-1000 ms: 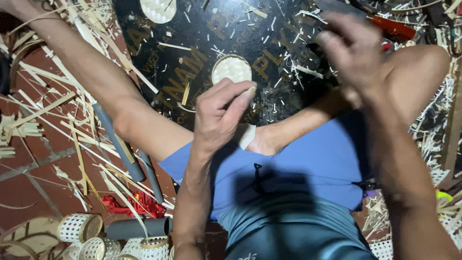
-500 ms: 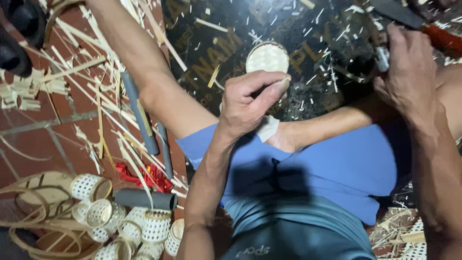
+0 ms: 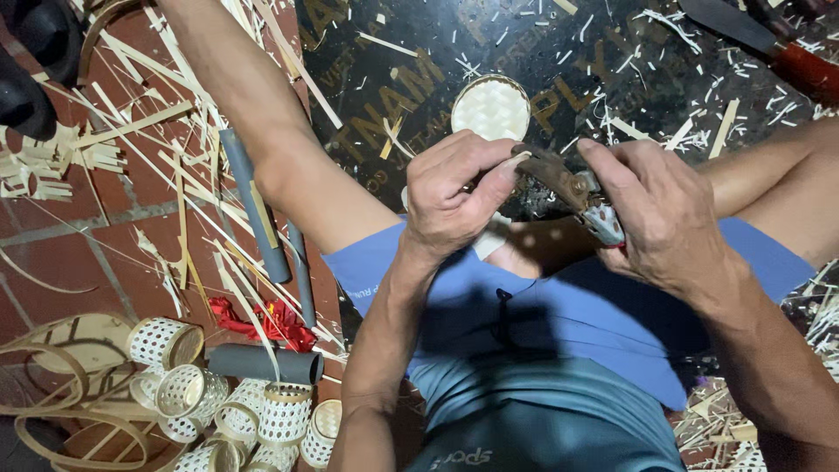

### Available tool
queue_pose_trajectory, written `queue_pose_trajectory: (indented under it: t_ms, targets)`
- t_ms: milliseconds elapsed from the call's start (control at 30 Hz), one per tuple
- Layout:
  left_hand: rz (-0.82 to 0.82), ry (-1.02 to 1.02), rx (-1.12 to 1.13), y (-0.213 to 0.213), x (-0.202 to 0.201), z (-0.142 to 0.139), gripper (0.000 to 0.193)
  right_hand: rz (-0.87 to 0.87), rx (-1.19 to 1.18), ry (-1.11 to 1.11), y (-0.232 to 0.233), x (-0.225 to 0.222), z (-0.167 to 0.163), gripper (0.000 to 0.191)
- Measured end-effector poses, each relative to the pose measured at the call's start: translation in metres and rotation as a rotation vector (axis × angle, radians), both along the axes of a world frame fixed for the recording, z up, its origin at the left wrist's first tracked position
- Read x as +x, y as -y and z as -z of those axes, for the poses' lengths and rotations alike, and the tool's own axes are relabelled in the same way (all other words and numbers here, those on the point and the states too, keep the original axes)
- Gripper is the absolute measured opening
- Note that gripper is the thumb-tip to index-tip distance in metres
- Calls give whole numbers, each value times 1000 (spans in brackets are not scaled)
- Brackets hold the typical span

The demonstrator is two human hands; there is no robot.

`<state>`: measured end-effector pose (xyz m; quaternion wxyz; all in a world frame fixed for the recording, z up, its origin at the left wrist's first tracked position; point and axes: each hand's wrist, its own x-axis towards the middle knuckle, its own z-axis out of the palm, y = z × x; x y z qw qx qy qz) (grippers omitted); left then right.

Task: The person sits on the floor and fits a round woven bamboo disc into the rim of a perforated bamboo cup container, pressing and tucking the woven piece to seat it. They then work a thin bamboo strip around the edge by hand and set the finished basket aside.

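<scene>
My left hand (image 3: 459, 194) is closed around a thin pale bamboo strip (image 3: 516, 161) whose tip shows between thumb and fingers; a pale piece peeks out below the palm. My right hand (image 3: 660, 210) grips rusty metal shears (image 3: 559, 179) with a silvery patterned handle part, and their blades touch the strip's tip. Both hands hover above my lap in blue shorts. Beyond them a round woven lid (image 3: 490, 107) lies on a dark board (image 3: 612, 52).
Bamboo slivers litter the brick floor (image 3: 52, 262) at left, with grey tubes (image 3: 253, 210) and a red scrap (image 3: 262, 319). Several small woven baskets (image 3: 183, 389) cluster at lower left. A knife with a red-brown handle (image 3: 769, 44) lies on the board's far right.
My right hand came in from the upper right with the shears to meet my left hand at the strip. The view shifted, bringing the baskets further into sight.
</scene>
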<state>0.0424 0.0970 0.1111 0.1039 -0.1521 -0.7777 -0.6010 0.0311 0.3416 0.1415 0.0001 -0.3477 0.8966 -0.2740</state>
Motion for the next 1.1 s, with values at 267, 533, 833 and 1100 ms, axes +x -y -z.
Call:
queue_pose_trajectory:
  t_ms: [267,533,833,1100]
  targets:
    - [-16,-33,10,-5,2,0,13,20,46,20,-12,9,12,69]
    - [-50,-46,183,21,7,-8,9,251,273,105,-64,-9,67,53]
    - [195,-426,1115,80,27,-45,23,303,502,-181,-71,-30,86,67]
    - [294,-269,1486,52,13,-6,27,371,-1345,910,1,-6,80,31]
